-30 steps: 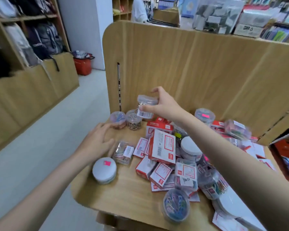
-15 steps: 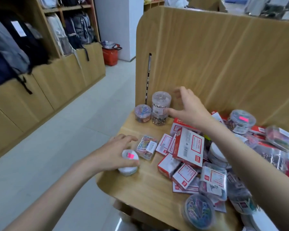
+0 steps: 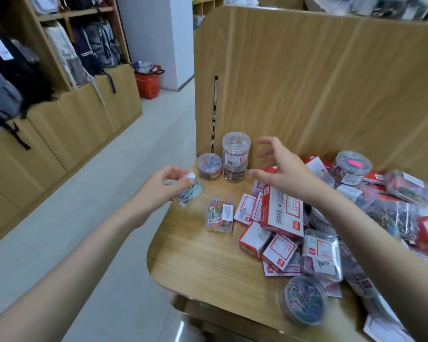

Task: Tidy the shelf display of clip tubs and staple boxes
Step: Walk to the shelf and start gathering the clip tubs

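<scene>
My left hand grips a round clear tub of pastel paper clips with a white lid and pink sticker, lifted and tilted just off the shelf's left edge, while my right hand hovers with fingers spread and loose, holding nothing, just beside the two stacked clear tubs of silver clips in the back left corner. A low clear tub of coloured clips stands touching that stack on its left. I judge the step in hand to be building a neat row of tubs along the back corner; the next move calls for carrying the held tub over and seating it upright on or beside the low tub without knocking the stack. A flat clear rectangular box of coloured clips lies near, on the light wooden shelf. Further right, red-and-white cardboard staple boxes lie heaped with more tubs and bags, unsorted.
</scene>
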